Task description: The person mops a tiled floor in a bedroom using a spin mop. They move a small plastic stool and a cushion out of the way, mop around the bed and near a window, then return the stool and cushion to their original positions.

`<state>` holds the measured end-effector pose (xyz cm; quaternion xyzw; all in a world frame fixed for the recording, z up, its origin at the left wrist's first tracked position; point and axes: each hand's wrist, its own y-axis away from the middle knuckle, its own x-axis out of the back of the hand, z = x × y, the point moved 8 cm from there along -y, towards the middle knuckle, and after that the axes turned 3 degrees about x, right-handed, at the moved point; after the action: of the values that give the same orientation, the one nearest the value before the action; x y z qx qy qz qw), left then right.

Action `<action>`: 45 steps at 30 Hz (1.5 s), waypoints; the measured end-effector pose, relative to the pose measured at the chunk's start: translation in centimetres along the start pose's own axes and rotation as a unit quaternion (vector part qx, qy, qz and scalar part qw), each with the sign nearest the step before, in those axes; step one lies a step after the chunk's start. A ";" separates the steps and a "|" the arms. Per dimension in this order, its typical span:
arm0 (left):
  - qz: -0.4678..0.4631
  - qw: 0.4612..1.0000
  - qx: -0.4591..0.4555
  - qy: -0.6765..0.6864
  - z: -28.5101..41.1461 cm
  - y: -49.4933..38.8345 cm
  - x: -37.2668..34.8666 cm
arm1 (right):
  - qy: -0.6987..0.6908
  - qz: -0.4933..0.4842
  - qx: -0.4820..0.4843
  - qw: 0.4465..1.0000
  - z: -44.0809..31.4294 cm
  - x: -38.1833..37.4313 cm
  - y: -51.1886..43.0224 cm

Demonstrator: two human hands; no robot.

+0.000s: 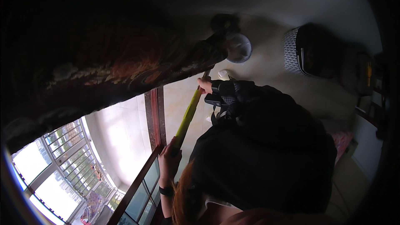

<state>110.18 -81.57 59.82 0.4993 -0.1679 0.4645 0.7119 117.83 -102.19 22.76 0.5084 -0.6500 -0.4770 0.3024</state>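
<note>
My left hand (pixel 169 161), with a dark band at its wrist, is wrapped round the dark lower end of a yellow-green pole (pixel 187 117). Farther up, my right hand (pixel 205 85) grips the same pole near the top of its bright section, its forearm in a black sleeve. A thin brownish length of the pole continues beyond that hand, towards the edge of a dark, flower-patterned curtain (pixel 134 68). Close below my right hand is a small dark box-like device (pixel 213 100). What the far end of the pole touches is hidden.
A red-brown door sill (pixel 154 115) crosses the tiled floor. By my left hand stands a wood-framed glass door (pixel 137 197). A lined round bin (pixel 242 48) and a patterned basket (pixel 292 50) stand on the floor. Barred windows (pixel 75 159) lie beyond.
</note>
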 end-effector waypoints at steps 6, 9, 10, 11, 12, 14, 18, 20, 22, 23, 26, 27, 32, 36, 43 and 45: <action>0.087 0.996 0.008 -0.016 -2.6 3.5 -0.4 | 0.175 -0.065 0.067 0.980 2.2 -6.4 -3.5; 0.074 0.993 0.078 0.058 -4.9 4.8 -3.5 | 0.311 -0.160 0.136 0.927 3.5 -9.0 -4.5; 0.063 0.996 0.057 0.041 -5.0 5.4 -3.7 | 0.325 -0.179 0.135 0.919 4.5 -9.8 -4.4; 0.060 0.996 0.058 0.030 -5.7 6.1 -3.0 | 0.347 -0.161 0.103 0.918 5.7 -10.2 -4.2; 0.052 0.997 0.052 0.020 -6.1 6.9 -2.4 | 0.317 -0.157 0.059 0.933 7.2 -10.8 -4.0; 0.030 0.996 0.062 0.060 -7.3 8.5 -0.8 | 0.245 -0.164 0.016 0.955 10.4 -12.6 -2.2; -0.003 0.971 0.217 0.098 -10.0 15.3 3.2 | 0.150 -0.414 0.028 0.897 15.9 -18.6 5.9; 0.028 0.980 0.196 0.027 -9.6 19.1 6.0 | 0.088 -0.434 -0.219 0.870 20.6 -19.9 11.1; 0.045 0.983 0.176 -0.010 -10.2 21.9 8.1 | 0.127 -0.514 -0.266 0.806 22.5 -21.5 16.9; 0.044 0.982 0.179 -0.043 -10.7 23.6 9.2 | 0.149 -0.536 -0.293 0.777 23.3 -22.0 19.5; 0.045 0.978 0.175 -0.103 -12.2 26.9 9.5 | 0.176 -0.497 -0.303 0.794 25.0 -22.8 23.3; 0.045 0.976 0.172 -0.123 -12.5 27.6 9.4 | 0.159 -0.500 -0.290 0.801 25.2 -23.0 23.8; 0.053 0.972 0.175 -0.145 -11.8 27.4 5.6 | 0.211 -0.469 -0.221 0.829 24.9 -19.4 20.5; 0.060 0.983 0.168 -0.051 -8.6 21.9 0.9 | 0.149 -0.403 -0.206 0.879 19.7 -14.1 14.4; 0.089 0.992 0.083 -0.015 -2.6 7.9 -4.8 | 0.193 -0.218 -0.063 0.955 6.0 -3.9 2.7; 0.069 0.995 0.068 -0.007 -0.7 5.6 -6.2 | 0.194 -0.171 -0.058 0.964 3.6 -1.1 1.2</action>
<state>102.24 -83.60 58.23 0.5374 -0.1751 0.5191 0.6411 114.59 -99.95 22.69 0.6762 -0.4536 -0.4509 0.3657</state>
